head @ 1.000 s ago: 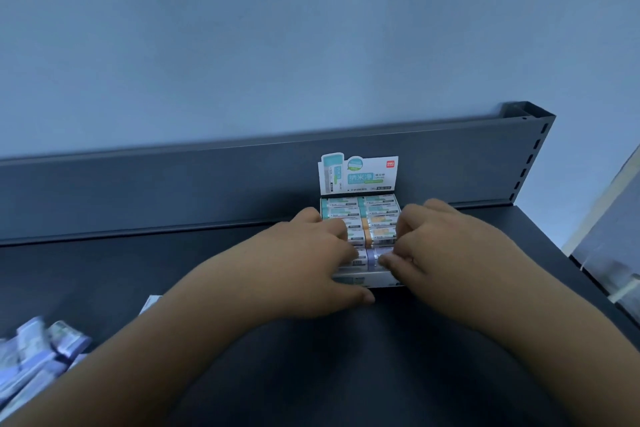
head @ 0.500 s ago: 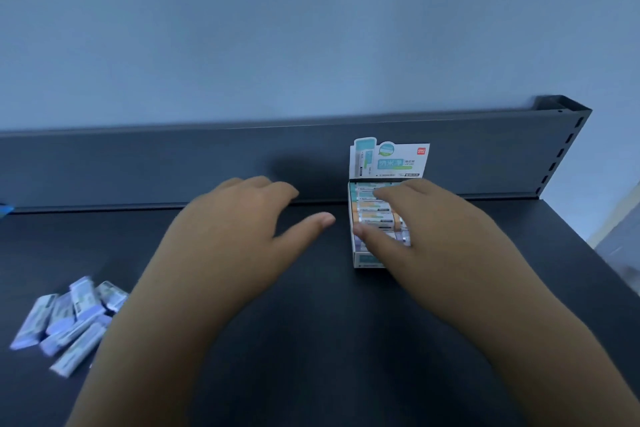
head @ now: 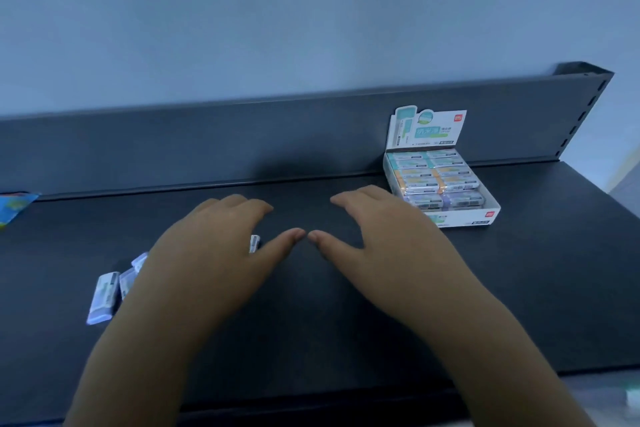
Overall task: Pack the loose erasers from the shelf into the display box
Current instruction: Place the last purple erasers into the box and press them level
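The white display box stands at the right back of the dark shelf, its printed lid flap upright, filled with rows of wrapped erasers. Loose wrapped erasers lie on the shelf at the left, partly hidden under my left forearm; one more peeks out beside my left palm. My left hand hovers over the loose erasers with relaxed fingers, holding nothing. My right hand hangs over the middle of the shelf, left of the box, fingers relaxed, thumb tip close to the left thumb.
The shelf's dark back panel runs behind everything, with a slotted upright at its right end. A blue packet pokes in at the far left edge. The shelf's front edge is just below my forearms.
Both hands have left the display box and moved left. The left hand now hovers over the loose erasers. The view has swung left, so the box sits farther right.
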Demonstrator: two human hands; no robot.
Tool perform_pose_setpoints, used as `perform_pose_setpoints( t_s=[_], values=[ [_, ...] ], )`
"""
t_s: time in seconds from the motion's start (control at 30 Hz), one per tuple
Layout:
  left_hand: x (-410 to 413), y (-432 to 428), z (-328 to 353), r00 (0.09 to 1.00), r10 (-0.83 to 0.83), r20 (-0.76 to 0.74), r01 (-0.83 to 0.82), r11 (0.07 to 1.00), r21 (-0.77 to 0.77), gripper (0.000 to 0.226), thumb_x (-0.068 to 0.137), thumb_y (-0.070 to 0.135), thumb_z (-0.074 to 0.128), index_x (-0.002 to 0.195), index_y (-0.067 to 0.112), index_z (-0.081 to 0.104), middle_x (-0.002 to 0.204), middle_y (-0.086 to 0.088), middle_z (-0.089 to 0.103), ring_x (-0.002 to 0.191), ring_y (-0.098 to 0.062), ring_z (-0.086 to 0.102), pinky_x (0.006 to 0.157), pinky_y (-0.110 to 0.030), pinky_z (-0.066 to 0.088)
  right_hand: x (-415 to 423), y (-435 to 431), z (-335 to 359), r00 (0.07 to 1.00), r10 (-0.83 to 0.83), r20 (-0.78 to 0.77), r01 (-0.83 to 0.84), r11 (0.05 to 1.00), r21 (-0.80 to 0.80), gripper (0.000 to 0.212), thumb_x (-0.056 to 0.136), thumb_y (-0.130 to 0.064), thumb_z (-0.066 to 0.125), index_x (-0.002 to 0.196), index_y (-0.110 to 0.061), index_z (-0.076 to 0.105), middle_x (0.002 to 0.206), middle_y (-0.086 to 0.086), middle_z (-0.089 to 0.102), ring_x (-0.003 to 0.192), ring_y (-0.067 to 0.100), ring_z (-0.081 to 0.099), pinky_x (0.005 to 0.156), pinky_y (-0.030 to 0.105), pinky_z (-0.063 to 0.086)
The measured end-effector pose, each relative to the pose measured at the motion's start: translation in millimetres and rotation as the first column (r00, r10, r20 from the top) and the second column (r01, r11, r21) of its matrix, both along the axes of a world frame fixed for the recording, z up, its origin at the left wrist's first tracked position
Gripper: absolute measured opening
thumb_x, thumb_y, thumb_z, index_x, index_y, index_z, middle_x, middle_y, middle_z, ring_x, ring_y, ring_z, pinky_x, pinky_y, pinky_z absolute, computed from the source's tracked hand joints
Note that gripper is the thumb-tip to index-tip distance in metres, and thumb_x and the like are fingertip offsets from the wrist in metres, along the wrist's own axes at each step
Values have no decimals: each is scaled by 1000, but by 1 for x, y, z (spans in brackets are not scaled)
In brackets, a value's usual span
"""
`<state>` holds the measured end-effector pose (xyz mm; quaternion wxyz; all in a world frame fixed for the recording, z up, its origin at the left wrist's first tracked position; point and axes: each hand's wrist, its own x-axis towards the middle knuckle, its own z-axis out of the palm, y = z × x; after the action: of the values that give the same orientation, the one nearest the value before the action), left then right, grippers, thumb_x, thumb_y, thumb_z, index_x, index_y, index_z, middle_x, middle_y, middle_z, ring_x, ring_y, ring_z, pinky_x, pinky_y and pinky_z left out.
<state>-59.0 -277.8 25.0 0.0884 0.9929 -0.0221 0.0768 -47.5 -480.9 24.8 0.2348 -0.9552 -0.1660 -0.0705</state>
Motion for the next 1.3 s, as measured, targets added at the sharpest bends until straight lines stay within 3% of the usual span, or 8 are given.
perform_pose_setpoints(
  t_s=[0.2,0.63,0.73,0.87,1.07,1.3],
  values=[
    [-7,3,-2,1000,-16,-5,16,1000,20,91,71,85,13,129,33,60,124,14,63,118,-13,56,92,-40,51,-12,7,-7,1000,29,1,-28,991,129,61,91,-65,53,141,-30,54,138,-14,55,128,8,50,107,30,43],
    [-36,28,5,992,117,-37,-113,989,95,81,72,85,13,110,35,63,109,13,63,104,-10,57,81,-37,53,-17,38,-8,990,136,34,-140,974,176,56,92,-61,55,138,-30,55,132,-15,58,123,7,51,98,23,41],
    [-46,56,2,989,148,-15,-147,988,37,75,77,84,24,116,35,65,112,14,65,109,-11,58,83,-37,53,-17,68,-6,983,183,25,-185,970,156,50,93,-60,54,135,-32,57,129,-19,58,120,4,52,95,21,41],
    [-52,97,-1,991,132,-21,-133,988,-82,51,87,69,50,121,34,65,114,16,63,111,-12,58,87,-37,51,-19,108,-6,979,202,1,-201,971,132,48,96,-57,50,136,-32,57,131,-19,58,122,4,51,98,24,43],
    [-47,166,-9,998,-10,-55,-3,971,-239,56,72,64,46,116,37,67,109,20,63,106,-7,60,89,-38,51,-13,177,-7,991,131,-36,-133,990,-46,30,99,-37,47,111,-16,65,108,-4,63,104,17,56,88,40,51],
    [-41,208,-23,970,-202,-138,156,945,-287,41,76,53,64,116,42,63,108,23,60,104,-1,56,90,-34,50,-12,225,-7,994,53,-99,-70,982,-176,21,90,-45,56,98,-29,68,96,-11,57,101,10,49,80,34,49]
  ],
)
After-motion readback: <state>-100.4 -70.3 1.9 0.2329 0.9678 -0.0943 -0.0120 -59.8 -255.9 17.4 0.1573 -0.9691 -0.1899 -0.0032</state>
